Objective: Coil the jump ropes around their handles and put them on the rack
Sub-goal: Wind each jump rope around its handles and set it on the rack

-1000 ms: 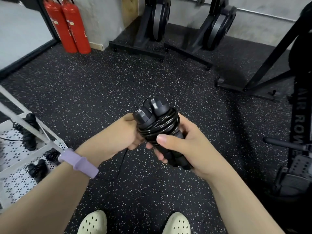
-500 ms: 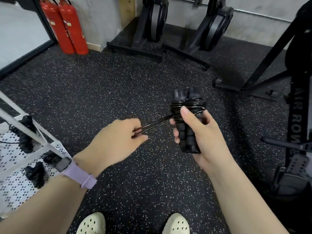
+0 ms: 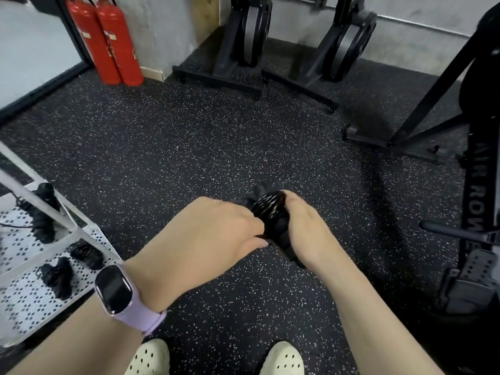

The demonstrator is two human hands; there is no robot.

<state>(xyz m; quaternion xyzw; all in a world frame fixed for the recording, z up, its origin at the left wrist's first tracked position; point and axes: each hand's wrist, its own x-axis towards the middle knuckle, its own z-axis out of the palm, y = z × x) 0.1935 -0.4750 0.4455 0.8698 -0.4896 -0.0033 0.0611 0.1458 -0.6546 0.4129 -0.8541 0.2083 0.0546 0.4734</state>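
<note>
Rack at 9 o'clock, low left; several coiled ropes already lie on its perforated shelves. The bundle in hand is not yet there.

My left hand — fingers curled in against the coils; I judge it is pinching the loose tail of the rope, but the tail itself is hidden under my knuckles. If that end is not tucked under a wrap, I expect the coil to spring loose on the way over to the rack.

Jump rope at centre, between both hands, above the floor. Black, glossy cord wound in tight stacked turns round two black handles held side by side; the handle tops poke out toward 12 o'clock.

My right hand grips the handles, thumb lying over the top wraps. Risk here — if the thumb eases off, the upper turns could slide off the handle ends.
</note>
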